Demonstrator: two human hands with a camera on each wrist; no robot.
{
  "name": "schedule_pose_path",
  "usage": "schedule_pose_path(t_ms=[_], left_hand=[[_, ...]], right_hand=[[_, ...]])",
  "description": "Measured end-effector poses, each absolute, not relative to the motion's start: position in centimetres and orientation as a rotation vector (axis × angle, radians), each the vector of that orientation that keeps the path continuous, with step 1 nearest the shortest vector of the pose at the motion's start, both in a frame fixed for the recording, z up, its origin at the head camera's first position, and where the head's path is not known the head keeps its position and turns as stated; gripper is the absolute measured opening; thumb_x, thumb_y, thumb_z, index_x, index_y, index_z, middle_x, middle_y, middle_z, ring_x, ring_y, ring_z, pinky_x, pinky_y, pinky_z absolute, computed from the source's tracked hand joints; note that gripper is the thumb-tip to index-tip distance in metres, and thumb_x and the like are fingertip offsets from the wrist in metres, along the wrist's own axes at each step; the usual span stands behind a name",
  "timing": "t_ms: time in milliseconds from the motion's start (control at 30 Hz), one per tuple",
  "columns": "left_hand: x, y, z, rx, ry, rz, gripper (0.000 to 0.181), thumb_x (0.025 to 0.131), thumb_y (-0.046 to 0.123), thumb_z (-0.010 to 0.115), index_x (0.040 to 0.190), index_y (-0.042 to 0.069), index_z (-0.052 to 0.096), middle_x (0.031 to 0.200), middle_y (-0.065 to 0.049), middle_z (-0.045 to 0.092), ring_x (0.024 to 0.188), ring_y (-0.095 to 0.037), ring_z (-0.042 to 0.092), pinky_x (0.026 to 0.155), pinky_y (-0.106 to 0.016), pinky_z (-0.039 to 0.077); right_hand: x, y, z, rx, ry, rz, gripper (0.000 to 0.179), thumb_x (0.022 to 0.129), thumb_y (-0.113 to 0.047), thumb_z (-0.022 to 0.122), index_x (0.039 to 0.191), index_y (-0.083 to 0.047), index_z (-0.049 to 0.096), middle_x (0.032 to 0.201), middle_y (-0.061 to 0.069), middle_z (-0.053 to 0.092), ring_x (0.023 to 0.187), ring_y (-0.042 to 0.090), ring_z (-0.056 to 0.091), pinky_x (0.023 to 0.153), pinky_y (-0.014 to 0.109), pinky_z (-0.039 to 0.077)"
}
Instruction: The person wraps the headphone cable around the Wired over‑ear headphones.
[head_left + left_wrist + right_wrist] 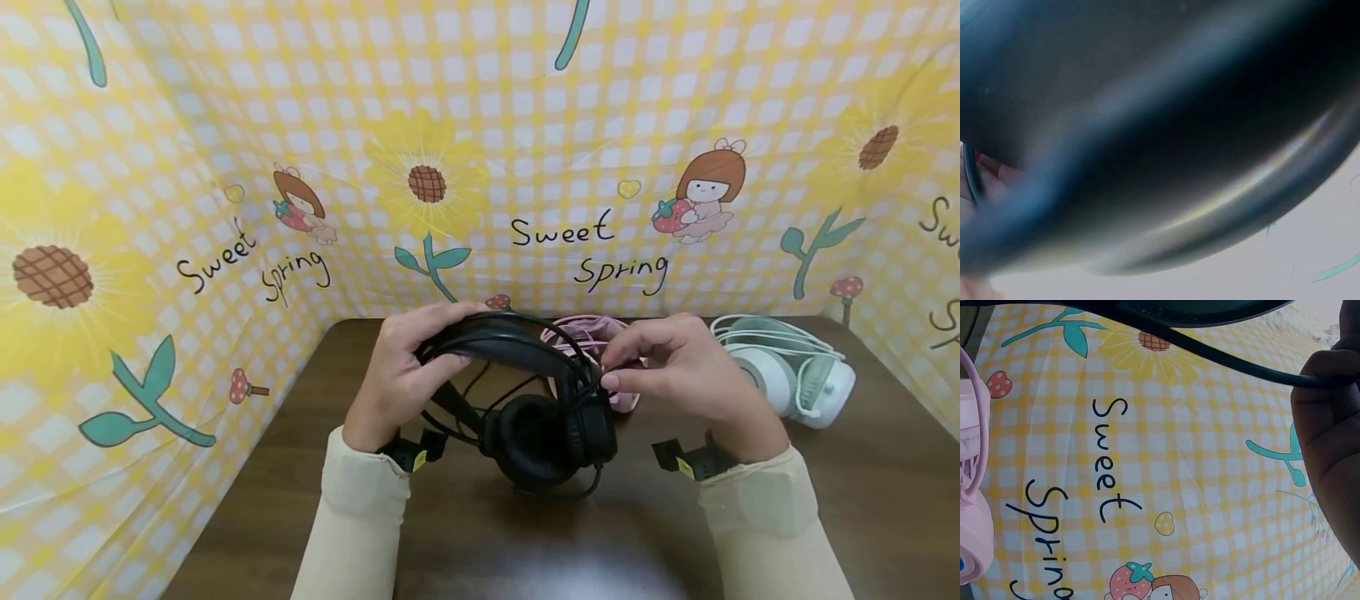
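Observation:
Black over-ear headphones (536, 442) are tilted above the brown table in the head view, their padded headband at the top. My left hand (408, 358) grips the headband at its left end, thumb beneath and fingers over the top. At the other side, my right hand (671, 367) pinches a thin black cable (581, 346) beside the right ear cup. That cable (1241, 365) runs into the fingers in the right wrist view. In the left wrist view the blurred black headphones (1147, 125) fill most of the picture and hide nearly all of the hand.
Pink headphones (592, 329) with a coiled pink cable lie behind the black pair. White and green headphones (832, 392), wrapped in their cable, lie at the right rear of the table (277, 508). A yellow checked cloth (495, 167) rises behind and on both sides.

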State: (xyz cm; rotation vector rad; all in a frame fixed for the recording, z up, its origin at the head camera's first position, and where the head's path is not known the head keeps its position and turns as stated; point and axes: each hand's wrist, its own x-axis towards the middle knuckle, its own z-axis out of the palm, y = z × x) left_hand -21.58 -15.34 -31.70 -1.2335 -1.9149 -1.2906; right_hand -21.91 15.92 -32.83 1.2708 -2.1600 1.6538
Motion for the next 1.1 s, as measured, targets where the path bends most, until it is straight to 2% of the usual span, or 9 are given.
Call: schedule_pose_path(t_ms=[167,367,533,700,800,967,1100], left_hand=[[-21.3,-15.4,-31.8,-1.217,-1.919,-1.311,0.033,0.088,0.007,0.059,0.120,0.001,0.066,0.109,-0.008,0.069,0.083,-0.021,0.064,0.073,-0.031,0.049],[-21.2,-15.1,-31.6,-1.247,-1.908,-1.405,0.032,0.091,0.008,0.055,0.120,0.000,0.063,0.103,-0.010,0.067,0.068,-0.017,0.061,0.062,-0.034,0.052],[-21.5,-14.7,-32.0,-1.283,-1.878,-1.505,0.033,0.090,0.005,0.052,0.120,-0.005,0.059,0.098,-0.012,0.066,0.066,-0.019,0.061,0.060,-0.038,0.053],[-21.5,-14.6,-32.0,-1.299,-1.865,-1.567,0.034,0.091,0.006,0.051,0.122,-0.006,0.058,0.097,-0.012,0.065,0.066,-0.021,0.060,0.060,-0.037,0.053],[-21.4,-14.4,-31.8,-1.320,-1.854,-1.634,0.035,0.090,0.004,0.049,0.122,-0.008,0.057,0.096,-0.013,0.064,0.065,-0.022,0.058,0.059,-0.037,0.052],[-21.1,-14.1,-31.8,-1.352,-1.833,-1.749,0.036,0.091,0.003,0.047,0.123,-0.011,0.054,0.097,-0.014,0.064,0.063,-0.024,0.056,0.056,-0.038,0.050],[-20.9,-13.8,-31.9,-1.353,-1.829,-1.808,0.036,0.092,0.003,0.047,0.124,-0.012,0.053,0.104,-0.013,0.064,0.063,-0.024,0.056,0.056,-0.039,0.050]], right_hand=[[-22.0,15.9,-32.9,1.294,-2.180,1.634,0.022,0.079,0.012,0.072,0.089,-0.007,0.071,0.074,0.005,0.065,0.054,0.017,0.063,0.051,0.029,0.052],[-22.4,16.0,-33.0,1.294,-2.183,1.560,0.021,0.083,0.011,0.069,0.089,-0.009,0.070,0.076,0.002,0.063,0.055,0.014,0.059,0.049,0.026,0.049],[-22.6,16.2,-33.2,1.280,-2.149,1.582,0.015,0.085,0.007,0.069,0.089,-0.007,0.066,0.075,0.002,0.059,0.062,0.015,0.051,0.051,0.027,0.043],[-22.6,16.2,-33.3,1.284,-2.093,1.623,0.013,0.084,0.003,0.071,0.089,-0.006,0.064,0.074,0.002,0.057,0.060,0.013,0.048,0.051,0.028,0.040],[-22.8,16.3,-33.5,1.302,-2.059,1.617,0.012,0.084,-0.009,0.074,0.089,-0.006,0.063,0.074,0.002,0.057,0.061,0.013,0.048,0.051,0.027,0.039],[-23.2,16.5,-33.9,1.377,-2.025,1.618,0.031,0.081,-0.039,0.073,0.086,-0.009,0.063,0.073,0.001,0.055,0.060,0.013,0.047,0.050,0.028,0.039],[-23.6,16.5,-34.0,1.462,-1.998,1.598,0.040,0.080,-0.051,0.068,0.084,-0.012,0.063,0.073,0.000,0.054,0.061,0.013,0.046,0.049,0.028,0.037]])
